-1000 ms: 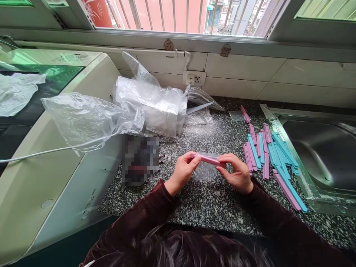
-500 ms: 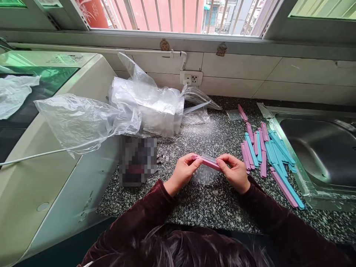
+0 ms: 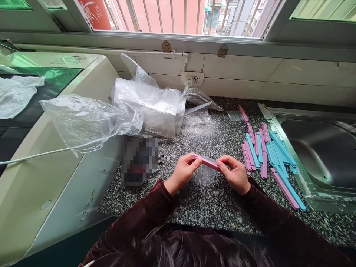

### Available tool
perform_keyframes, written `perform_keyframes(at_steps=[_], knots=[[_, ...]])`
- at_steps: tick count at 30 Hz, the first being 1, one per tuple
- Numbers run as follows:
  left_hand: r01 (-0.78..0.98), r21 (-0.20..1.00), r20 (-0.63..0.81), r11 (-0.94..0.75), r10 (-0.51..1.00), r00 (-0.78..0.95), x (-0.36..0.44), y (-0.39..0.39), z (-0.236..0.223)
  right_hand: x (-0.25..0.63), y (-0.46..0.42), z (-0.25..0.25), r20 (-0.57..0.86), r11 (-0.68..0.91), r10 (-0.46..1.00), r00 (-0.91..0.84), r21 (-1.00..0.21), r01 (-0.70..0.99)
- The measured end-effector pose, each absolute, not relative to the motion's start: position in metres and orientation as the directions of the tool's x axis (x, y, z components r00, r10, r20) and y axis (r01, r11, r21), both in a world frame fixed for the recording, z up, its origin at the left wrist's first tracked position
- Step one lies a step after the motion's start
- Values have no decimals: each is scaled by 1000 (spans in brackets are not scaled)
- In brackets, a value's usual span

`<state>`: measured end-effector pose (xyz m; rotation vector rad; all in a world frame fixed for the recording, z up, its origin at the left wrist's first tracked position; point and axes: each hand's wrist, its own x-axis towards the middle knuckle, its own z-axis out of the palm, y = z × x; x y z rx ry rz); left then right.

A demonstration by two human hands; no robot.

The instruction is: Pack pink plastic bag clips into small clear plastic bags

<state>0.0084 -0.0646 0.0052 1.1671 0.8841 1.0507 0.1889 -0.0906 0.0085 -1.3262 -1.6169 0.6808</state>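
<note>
Between my two hands is a pink bag sealing clip (image 3: 209, 163), held level over the counter. My left hand (image 3: 183, 171) pinches its left end with thumb and fingers. At the other end, my right hand (image 3: 233, 172) grips it the same way. A small clear plastic bag (image 3: 205, 176) hangs below the clip, with a strip of it showing above; whether the clip is fully closed on it I cannot tell. To the right of my right hand lies a loose pile of pink clips (image 3: 283, 189) and blue clips (image 3: 278, 157).
A steel sink (image 3: 314, 148) is set in the speckled counter (image 3: 194, 211) at the right. Large clear plastic bags (image 3: 150, 107) lie at the back left beside a washing machine (image 3: 63, 167). A cable (image 3: 55, 151) crosses the left. A blurred dark item (image 3: 139, 161) lies left of my hands.
The view has shifted very slightly. Both hands keep their hold on the pink clip, which has hardly moved; the strip of plastic above it looks a little smaller.
</note>
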Motion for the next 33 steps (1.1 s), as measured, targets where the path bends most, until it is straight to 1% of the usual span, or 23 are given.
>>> perform_keyframes(at_steps=[5,10,12,15,19,22,25,28,31,33], knots=[[-117,993,37,-4,959,282,7,-64,8,191,-90,8,263,240,965,-11,-862,447],[-135,991,10,25,969,248,6,-62,9,191,-89,11,231,240,970,-78,-850,469],[-132,991,5,28,970,244,6,-61,10,191,-89,13,232,242,969,-80,-851,466],[-98,994,-7,39,951,308,6,-59,10,192,-89,14,245,239,968,-45,-862,447],[7,995,-89,97,886,454,7,-57,6,196,-88,13,265,237,964,14,-884,403],[80,996,-66,31,873,484,7,-56,2,199,-87,12,265,226,962,61,-905,360],[101,994,-15,-40,871,491,7,-55,0,200,-86,11,254,210,963,90,-918,336],[117,991,-1,-67,865,502,6,-54,-1,201,-85,10,246,202,965,94,-920,336],[124,991,-18,-48,876,482,7,-54,-1,199,-85,9,237,201,969,66,-919,338],[61,998,-18,-9,902,431,8,-54,1,196,-86,8,221,197,975,32,-919,343]])
